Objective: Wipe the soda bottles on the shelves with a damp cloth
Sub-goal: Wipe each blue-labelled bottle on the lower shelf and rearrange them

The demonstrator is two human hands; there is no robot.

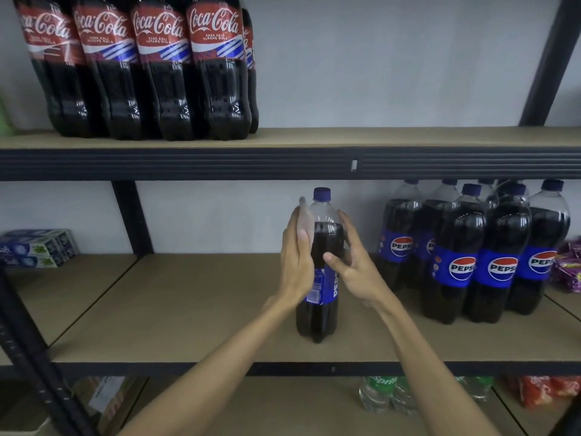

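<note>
A single Pepsi bottle [320,243] with a purple cap and blue label stands upright on the middle shelf [188,309], apart from the others. My left hand [297,262] lies flat with straight fingers against its left side. A pale blurred patch sits at the fingertips; I cannot tell whether it is a cloth. My right hand [352,265] cups the bottle's right side, thumb on the front and fingers along the far side. Several more Pepsi bottles [471,253] stand grouped to the right. Several Coca-Cola bottles [141,67] stand on the upper shelf [377,138].
Toothpaste boxes [37,248] lie at the left of the middle shelf and purple snack packets [569,265] at its far right. Green Sprite bottles [386,394] and red packets [544,391] are on the lower shelf. Dark metal uprights [132,215] frame the shelving.
</note>
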